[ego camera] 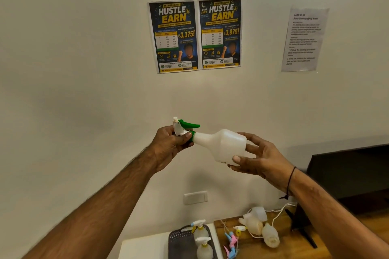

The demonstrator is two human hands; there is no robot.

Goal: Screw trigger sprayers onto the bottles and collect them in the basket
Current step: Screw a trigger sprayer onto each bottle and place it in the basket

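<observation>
A white plastic bottle lies on its side in the air in front of the wall. My right hand grips its base. A white trigger sprayer with a green lever sits on the bottle's neck, and my left hand grips its green collar. Low in the view stands a dark basket with two bottles in it, each fitted with a sprayer.
On the wooden table lie three bare bottles, several loose pink, blue and yellow sprayers and a white cable. A black monitor stands at the right. The basket rests on a white surface. Posters hang on the wall.
</observation>
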